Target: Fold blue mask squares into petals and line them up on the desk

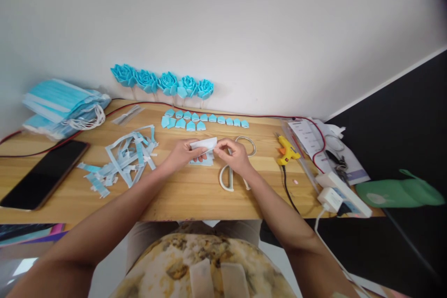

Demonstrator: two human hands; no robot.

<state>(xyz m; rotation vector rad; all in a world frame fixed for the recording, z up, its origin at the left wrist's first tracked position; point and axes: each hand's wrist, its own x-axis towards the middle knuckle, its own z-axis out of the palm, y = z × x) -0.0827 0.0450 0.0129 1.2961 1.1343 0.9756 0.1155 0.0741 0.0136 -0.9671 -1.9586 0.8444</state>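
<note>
My left hand (186, 154) pinches a folded piece of pale mask fabric (206, 143) between thumb and fingers. At its right end, the fingertips of my right hand (233, 153) are closed on the same piece. More light blue fabric (206, 160) lies on the wooden table just beneath my hands. White-handled scissors (225, 181) rest partly under my right hand and wrist, their blades hidden. Beyond my hands, small folded blue petals (190, 125) sit in two rows.
Several blue fabric roses (168, 84) lean on the wall. Leftward are stacked face masks (59, 100), cut strips (129, 158) and a phone (45, 172). A yellow glue gun (288, 150), papers (310, 139), a power strip (344, 193) and a green bottle (394, 192) lie rightward.
</note>
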